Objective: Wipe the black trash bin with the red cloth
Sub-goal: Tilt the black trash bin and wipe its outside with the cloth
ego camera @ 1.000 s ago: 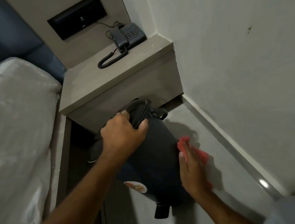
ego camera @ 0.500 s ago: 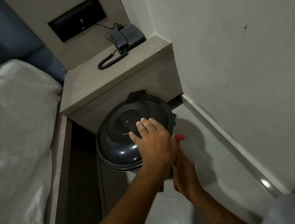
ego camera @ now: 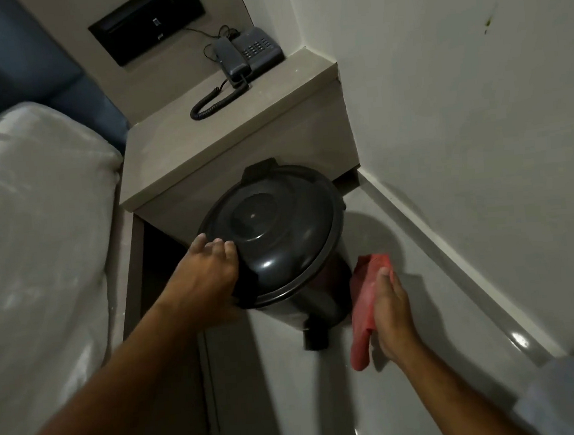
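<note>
while the frame is being taken from above, these points are being shown:

bin: the black trash bin (ego camera: 295, 295) is being kept upright on the pale floor (ego camera: 440, 308), just in front of the bedside cabinet (ego camera: 237, 132) and near the wall (ego camera: 458, 101); its domed lid (ego camera: 273, 232) is being seen closed, and a pedal (ego camera: 316, 340) is being shown sticking out at its base.

left hand: the left hand (ego camera: 207, 275) is being laid against the left rim of the lid, with the fingers (ego camera: 217, 246) being curled over the edge; whether the rim is being truly gripped cannot be told.

right hand: the right hand (ego camera: 389, 309) is being held at the right side of the bin, just beside its body, with the fingers being kept nearly straight and pressed onto the cloth.

cloth: the red cloth (ego camera: 363, 314) is being held under the right palm, between hand and bin; its upper end is being seen above the fingertips, and its lower end is being left hanging below the thumb. whether it is being touched to the bin wall cannot be told.

surroundings: a dark telephone (ego camera: 248, 54) with a coiled cord is being seen on the cabinet top, and a white pillow (ego camera: 30, 203) is being seen at the left.
</note>
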The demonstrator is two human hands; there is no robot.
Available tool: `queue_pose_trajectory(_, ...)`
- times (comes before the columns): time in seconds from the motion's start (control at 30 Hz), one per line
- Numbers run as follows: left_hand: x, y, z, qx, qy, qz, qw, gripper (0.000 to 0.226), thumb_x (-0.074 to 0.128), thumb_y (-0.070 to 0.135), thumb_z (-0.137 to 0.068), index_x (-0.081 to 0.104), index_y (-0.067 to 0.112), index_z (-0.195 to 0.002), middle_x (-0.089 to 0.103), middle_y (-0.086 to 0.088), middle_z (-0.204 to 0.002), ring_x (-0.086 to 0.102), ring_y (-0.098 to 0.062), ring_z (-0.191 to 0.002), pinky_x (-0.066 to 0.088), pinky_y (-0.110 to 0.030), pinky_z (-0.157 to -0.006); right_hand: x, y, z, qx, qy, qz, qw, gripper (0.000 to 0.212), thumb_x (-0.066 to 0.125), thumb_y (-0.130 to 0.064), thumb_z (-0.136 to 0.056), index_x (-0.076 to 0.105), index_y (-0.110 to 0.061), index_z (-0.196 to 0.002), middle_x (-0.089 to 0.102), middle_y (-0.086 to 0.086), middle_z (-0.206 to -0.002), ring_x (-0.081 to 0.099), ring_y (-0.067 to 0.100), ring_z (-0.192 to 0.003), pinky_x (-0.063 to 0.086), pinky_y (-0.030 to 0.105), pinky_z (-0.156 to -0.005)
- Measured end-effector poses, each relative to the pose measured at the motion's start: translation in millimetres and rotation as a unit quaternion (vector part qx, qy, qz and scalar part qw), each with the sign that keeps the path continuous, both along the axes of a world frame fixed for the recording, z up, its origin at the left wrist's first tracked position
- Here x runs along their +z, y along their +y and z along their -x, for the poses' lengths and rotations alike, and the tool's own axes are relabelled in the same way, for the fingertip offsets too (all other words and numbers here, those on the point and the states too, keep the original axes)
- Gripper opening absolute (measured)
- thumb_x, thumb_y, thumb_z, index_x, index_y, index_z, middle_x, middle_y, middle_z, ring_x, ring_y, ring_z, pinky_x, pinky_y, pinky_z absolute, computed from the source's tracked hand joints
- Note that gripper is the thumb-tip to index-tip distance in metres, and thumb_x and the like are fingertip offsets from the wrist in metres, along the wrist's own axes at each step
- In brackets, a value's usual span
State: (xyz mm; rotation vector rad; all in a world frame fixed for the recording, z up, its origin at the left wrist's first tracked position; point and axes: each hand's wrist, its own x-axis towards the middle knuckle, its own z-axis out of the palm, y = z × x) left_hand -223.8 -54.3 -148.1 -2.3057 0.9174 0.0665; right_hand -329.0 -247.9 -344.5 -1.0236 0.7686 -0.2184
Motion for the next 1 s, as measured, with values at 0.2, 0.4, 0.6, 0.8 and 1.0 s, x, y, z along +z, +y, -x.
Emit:
queue_pose_trajectory(0.2,5.1,-95.7,48.6,-0.046,-0.038,0.219,0.974,0.080,0.013,0.092,-0.072,0.044,0.022,-0.048,0.028,0.007,-0.036,0.028,-0.009,-0.030,0.026,-0.018,-0.042,9.4,-11.6,-7.4,-0.065,-0.044,-0.070,0.994,0.063,0.031,-0.059,-0.101,0.053,-0.013,-0.137,0.070,0.011,-0.115,0.070,0.026,-0.102,0.055,0.045,-0.091)
queue_pose_trajectory(0.4,-2.6,-38.8,15.9,-0.071,0.130,0.113,0.982,0.131,0.051,0.092,-0.059,-0.014,0.030,-0.156,-0.007,-0.019,-0.165,-0.009,-0.035,-0.151,0.007,-0.052,-0.121,19.4,-31.4,-12.1,-0.079,-0.069,-0.099,0.990,0.062,0.037,-0.062,-0.096,0.055,-0.018,-0.136,0.067,0.012,-0.123,0.063,0.030,-0.116,0.045,0.053,-0.109)
queue_pose_trajectory(0.6,-7.9,-22.1,5.6,-0.057,0.122,0.133,0.982,0.145,0.076,0.064,-0.052,-0.024,0.033,-0.151,-0.002,-0.018,-0.166,-0.001,-0.036,-0.152,0.009,-0.045,-0.118,49.4,-9.0,-14.6,0.041,-0.141,0.013,0.989,0.062,0.040,-0.071,-0.089,0.058,-0.032,-0.133,0.071,-0.013,-0.118,0.066,0.007,-0.114,0.056,0.021,-0.090)
queue_pose_trajectory(0.8,29.2,-23.8,-9.6,0.037,0.155,0.420,0.893,0.106,0.070,0.059,-0.054,0.047,0.010,-0.145,0.070,-0.008,-0.123,0.068,-0.015,-0.108,0.054,-0.027,-0.094,80.0,11.2,-30.9,0.097,-0.193,0.357,0.909,0.053,0.017,-0.077,-0.091,-0.001,-0.070,-0.141,0.014,-0.008,-0.167,0.016,0.008,-0.151,0.020,0.034,-0.119)
queue_pose_trajectory(1.0,20.5,-18.4,-15.3,0.097,0.173,0.522,0.830,0.093,0.075,0.048,-0.052,0.058,0.014,-0.137,0.073,0.005,-0.108,0.069,-0.003,-0.100,0.057,-0.028,-0.089,70.7,-24.8,-83.2,0.124,-0.110,0.338,0.926,0.068,0.028,-0.068,-0.090,0.045,-0.032,-0.145,0.055,0.007,-0.143,0.052,0.026,-0.130,0.042,0.052,-0.109)
